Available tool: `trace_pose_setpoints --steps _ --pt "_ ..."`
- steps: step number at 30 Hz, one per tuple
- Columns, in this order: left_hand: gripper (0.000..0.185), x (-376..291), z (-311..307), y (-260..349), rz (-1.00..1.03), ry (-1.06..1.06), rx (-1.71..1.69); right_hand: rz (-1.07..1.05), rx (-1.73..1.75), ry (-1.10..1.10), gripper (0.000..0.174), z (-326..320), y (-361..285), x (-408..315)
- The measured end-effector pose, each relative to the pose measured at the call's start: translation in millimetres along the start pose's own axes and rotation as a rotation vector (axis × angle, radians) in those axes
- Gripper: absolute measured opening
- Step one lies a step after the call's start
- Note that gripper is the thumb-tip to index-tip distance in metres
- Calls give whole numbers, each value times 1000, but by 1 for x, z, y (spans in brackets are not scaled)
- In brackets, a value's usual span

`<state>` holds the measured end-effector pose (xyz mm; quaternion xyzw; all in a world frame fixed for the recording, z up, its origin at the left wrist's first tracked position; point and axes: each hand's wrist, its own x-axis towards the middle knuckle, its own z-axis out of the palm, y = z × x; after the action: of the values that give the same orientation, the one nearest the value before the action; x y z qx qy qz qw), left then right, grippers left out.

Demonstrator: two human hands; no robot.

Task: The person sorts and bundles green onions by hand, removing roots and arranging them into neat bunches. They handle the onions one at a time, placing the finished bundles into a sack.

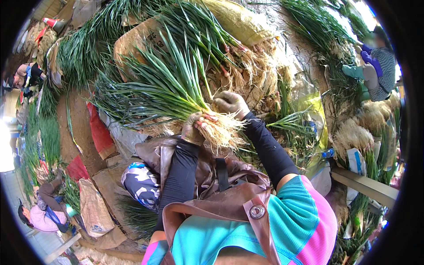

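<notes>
A bunch of green onions (179, 96) spans the middle of the head view, its leaves fanning to the upper left and its pale roots (225, 131) hanging to the right. My left hand (192, 128) grips the bunch around the stalks just above the roots. Close against its right side is my right hand (231, 103), with curled fingers at one thin stalk beside the roots; whether it pinches that stalk is hard to see. Beyond both hands lies a pile of green onions (212, 49) with tangled dry roots (255, 66). A brown apron (205, 205) covers my lap.
A yellow woven sack (238, 20) lies behind the pile. Loose stalks and a yellow bag (319, 119) are to my right, near a metal rail (364, 185). One person (381, 66) sits at the right; others (43, 212) are on the left, near a paper sack (94, 210).
</notes>
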<state>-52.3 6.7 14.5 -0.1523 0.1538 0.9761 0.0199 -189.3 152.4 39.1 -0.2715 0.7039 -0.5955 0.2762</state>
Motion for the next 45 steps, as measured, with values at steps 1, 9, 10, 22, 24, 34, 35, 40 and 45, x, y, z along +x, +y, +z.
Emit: trace_pose_setpoints --steps 1,9,10,22,24,34,35,40,45 --pt "35 0 -1 -1 18 -2 -31 324 385 58 11 0 2 -3" --pt "58 10 -26 1 -88 -109 -67 275 471 -283 21 -8 -3 -15" --pt "62 11 -27 0 -57 10 -53 193 302 -243 25 -11 -3 -12" --pt "55 -8 11 4 63 -33 13 265 -476 288 42 -8 83 30" --pt "53 -8 9 6 84 -108 21 399 -742 105 49 -11 95 28" --pt "67 -6 8 4 103 -94 -43 153 -789 134 30 -1 56 16" --pt "69 -5 8 3 87 -73 -36 30 -823 165 25 3 44 11" --pt "59 2 12 -1 -2 -47 48 -55 -902 20 27 24 1 -21" --pt "61 -2 17 2 47 -77 30 -328 -1110 34 23 15 17 -48"
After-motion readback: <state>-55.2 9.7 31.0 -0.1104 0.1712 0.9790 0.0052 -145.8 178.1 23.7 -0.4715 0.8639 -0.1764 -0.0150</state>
